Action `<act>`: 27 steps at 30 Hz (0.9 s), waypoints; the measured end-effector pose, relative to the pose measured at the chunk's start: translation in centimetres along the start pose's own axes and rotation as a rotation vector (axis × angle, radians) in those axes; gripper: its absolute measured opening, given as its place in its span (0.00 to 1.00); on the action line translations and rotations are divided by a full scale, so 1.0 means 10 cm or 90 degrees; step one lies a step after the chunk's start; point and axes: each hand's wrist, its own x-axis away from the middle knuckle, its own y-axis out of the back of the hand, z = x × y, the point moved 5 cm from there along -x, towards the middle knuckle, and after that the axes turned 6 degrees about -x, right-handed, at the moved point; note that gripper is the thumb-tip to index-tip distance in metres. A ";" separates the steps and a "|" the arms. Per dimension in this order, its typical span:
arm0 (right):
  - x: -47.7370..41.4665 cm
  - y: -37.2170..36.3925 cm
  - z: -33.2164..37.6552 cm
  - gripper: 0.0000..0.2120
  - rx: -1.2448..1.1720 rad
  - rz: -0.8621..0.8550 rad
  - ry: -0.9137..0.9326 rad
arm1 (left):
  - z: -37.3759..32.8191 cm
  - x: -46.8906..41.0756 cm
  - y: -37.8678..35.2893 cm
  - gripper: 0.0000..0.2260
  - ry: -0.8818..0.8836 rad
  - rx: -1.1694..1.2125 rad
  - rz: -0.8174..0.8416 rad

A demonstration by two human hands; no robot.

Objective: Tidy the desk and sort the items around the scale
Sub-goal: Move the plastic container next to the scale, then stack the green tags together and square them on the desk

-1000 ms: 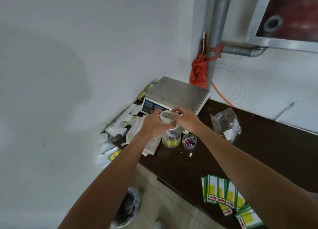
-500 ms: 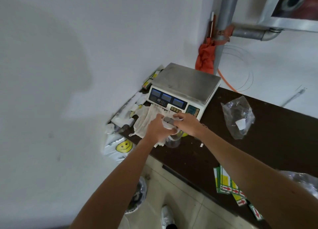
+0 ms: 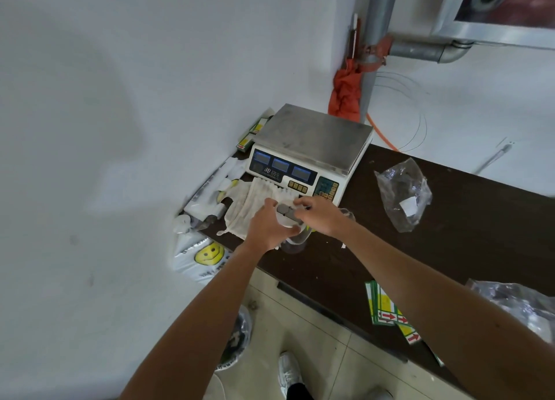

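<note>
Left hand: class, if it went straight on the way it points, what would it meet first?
Beyond the left hand, probably the white cloth first, then the front of the scale; depth unclear.

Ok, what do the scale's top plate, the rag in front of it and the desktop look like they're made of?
Scale's top plate: brushed metal, likely stainless steel; grey, dull sheen.
Rag: off-white woven cloth, perhaps cotton; soft folds, ribbed lines.
Desktop: dark brown, matte; wood or laminate, can't tell.
</note>
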 end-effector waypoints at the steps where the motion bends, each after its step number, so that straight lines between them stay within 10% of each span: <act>1: 0.01 0.00 0.00 0.22 0.000 0.002 0.001 | -0.01 0.00 0.00 0.39 -0.003 0.003 0.007; 16: 0.40 0.47 -0.08 0.15 -0.053 -0.080 -0.029 | -0.82 0.04 0.15 0.28 -0.125 0.027 -0.074; 27: 1.08 1.04 -0.97 0.13 -0.189 -0.200 -0.131 | -1.63 0.37 -0.66 0.19 -0.200 0.149 0.063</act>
